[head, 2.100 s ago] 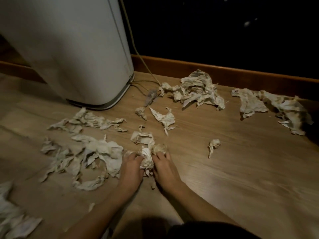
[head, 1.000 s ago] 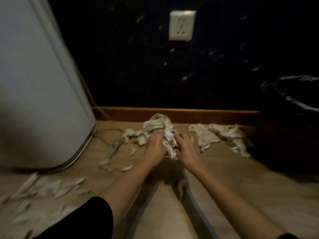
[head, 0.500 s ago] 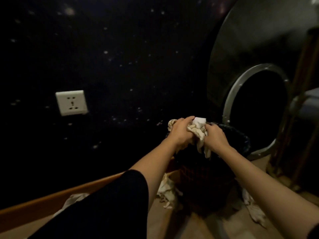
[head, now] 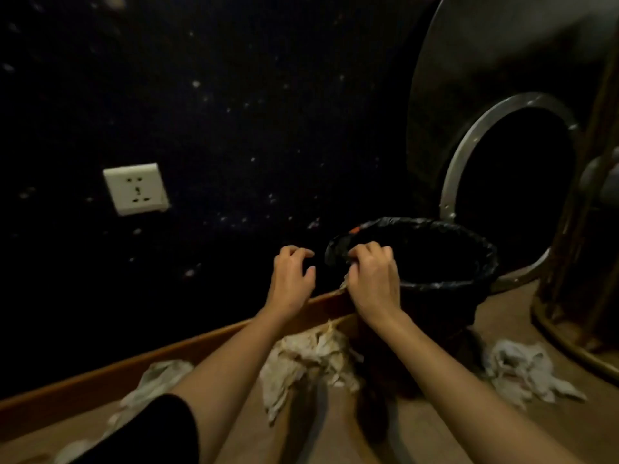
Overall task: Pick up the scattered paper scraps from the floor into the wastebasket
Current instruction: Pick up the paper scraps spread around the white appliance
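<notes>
Both hands, the left hand (head: 292, 279) empty with curled fingers and the right hand (head: 373, 279), are held at the wastebasket (head: 445, 279) rim, above paper scraps (head: 308, 360) on the floor (head: 435, 430).

Your single head camera looks forward and slightly down from close behind your outstretched arms, low to the floor (head: 435, 430). The dark wall (head: 234, 112) fills 12 o'clock; the wastebasket (head: 445, 283) sits near, at 1 o'clock.

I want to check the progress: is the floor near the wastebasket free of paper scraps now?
No: crumpled paper scraps lie on the floor beside the wastebasket, and another pile lies on its other side.
</notes>
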### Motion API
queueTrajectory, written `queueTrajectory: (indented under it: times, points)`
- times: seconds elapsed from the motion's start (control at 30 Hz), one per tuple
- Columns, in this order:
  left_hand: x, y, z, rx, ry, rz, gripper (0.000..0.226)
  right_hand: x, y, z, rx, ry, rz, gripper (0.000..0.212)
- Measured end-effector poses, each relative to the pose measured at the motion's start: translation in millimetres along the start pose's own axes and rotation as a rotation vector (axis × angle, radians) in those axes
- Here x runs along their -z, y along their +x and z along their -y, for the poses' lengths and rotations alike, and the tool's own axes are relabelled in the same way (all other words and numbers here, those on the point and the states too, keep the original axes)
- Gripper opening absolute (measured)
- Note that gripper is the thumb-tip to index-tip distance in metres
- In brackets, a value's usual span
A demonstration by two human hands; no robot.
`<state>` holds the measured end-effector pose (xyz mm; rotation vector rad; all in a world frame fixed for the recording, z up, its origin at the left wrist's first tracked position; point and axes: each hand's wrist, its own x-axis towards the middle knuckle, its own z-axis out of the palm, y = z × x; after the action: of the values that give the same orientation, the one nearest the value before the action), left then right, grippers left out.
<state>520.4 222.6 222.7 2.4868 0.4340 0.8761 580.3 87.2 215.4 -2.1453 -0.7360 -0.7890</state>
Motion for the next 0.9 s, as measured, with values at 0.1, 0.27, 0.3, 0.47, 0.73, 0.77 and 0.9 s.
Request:
queueTrajectory:
  times: [0.1, 0.27, 0.3, 0.47, 0.73, 0.77, 0.9]
  points:
    - [31, -63, 61, 0.014, 0.173, 0.170, 0.026, -33, -65, 26, 0.098, 0.145, 0.202, 0.014]
    - [68, -224, 160, 0.250, 0.326, 0.439, 0.031, -86, -213, 74, 0.076, 0.286, 0.858, 0.031]
    - [76, -254, 172, 0.326, 0.316, 0.475, 0.031, -91, -239, 84, 0.063, 0.285, 0.965, 0.034]
    - [115, -365, 205, 0.575, 0.236, 0.440, 0.041, -86, -350, 118, 0.089, 0.142, 1.126, 0.030]
    - [97, -390, 245, 0.641, 0.303, 0.362, 0.036, -94, -386, 160, 0.168, 0.343, 0.976, 0.020]
    - [96, -389, 243, 0.651, 0.298, 0.306, 0.028, -100, -383, 167, 0.161, 0.373, 0.992, 0.020]
    - [112, -397, 242, 0.701, 0.339, 0.234, 0.013, -134, -365, 200, 0.131, 0.440, 1.048, 0.019]
